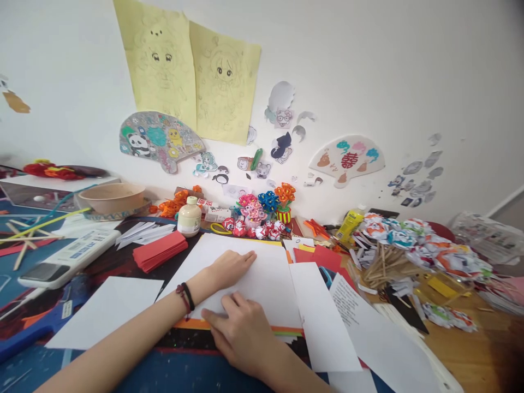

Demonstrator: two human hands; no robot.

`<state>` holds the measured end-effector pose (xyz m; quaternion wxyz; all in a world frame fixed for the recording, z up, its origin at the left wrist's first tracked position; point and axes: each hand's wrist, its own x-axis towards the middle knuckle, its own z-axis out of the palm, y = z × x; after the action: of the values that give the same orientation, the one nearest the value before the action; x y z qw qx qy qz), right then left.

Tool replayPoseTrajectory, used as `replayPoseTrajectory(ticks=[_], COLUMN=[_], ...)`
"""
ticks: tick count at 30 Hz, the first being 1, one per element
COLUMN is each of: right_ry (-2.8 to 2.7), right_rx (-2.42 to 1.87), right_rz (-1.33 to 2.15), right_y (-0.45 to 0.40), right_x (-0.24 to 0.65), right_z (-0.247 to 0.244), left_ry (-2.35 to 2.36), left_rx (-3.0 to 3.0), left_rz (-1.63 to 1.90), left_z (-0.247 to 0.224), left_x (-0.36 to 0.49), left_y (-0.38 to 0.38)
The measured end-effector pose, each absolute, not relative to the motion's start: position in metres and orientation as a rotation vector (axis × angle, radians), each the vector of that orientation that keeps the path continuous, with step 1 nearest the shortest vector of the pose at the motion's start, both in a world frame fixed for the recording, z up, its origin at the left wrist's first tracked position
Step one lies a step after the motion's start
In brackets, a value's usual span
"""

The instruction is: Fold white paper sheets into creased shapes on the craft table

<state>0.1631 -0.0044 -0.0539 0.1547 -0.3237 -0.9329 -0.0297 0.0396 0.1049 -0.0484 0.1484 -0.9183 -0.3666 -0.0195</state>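
Where both hands (245, 323) rest, smooth rectangular white paper (268, 284) lies flat

You are seeing smooth, matt white paper in the large sheet (262, 273); left of that sheet, the red strips (159, 250) are looking like matt paper and the blue tool (45, 326) like smooth plastic, while right of it the bench (462, 349) is showing smooth wood.

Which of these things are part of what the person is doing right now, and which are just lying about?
Seemingly in use:
large white sheet, touched by left hand and right hand
perhaps the coloured paper showing beneath it

Apparently just lying about:
red paper stack
cream-coloured bottle
tan bowl
yellow bottle
orange flowers
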Motion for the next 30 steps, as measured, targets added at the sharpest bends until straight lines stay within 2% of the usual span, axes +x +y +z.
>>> replayPoseTrajectory(ticks=[10,20,27,30], right_ry=[-2.667,-2.681,-2.649,-2.594], right_rx=[-0.973,-0.996,-1.016,-0.998], right_rz=[-0.061,-0.046,0.043,0.157], right_y=[-0.010,-0.012,-0.012,-0.009], right_x=[0.161,0.161,0.160,0.164], right_z=[-0.054,-0.051,-0.049,-0.047], left_ry=[-1.261,-1.597,-1.744,-1.807], left_rx=[-2.726,-2.460,-2.371,-2.325], left_rz=[0.137,0.431,0.273,0.410], left_z=[-0.026,-0.020,-0.037,-0.027], left_x=[-0.019,-0.036,-0.046,-0.039], left_y=[0.036,-0.028,-0.046,-0.055])
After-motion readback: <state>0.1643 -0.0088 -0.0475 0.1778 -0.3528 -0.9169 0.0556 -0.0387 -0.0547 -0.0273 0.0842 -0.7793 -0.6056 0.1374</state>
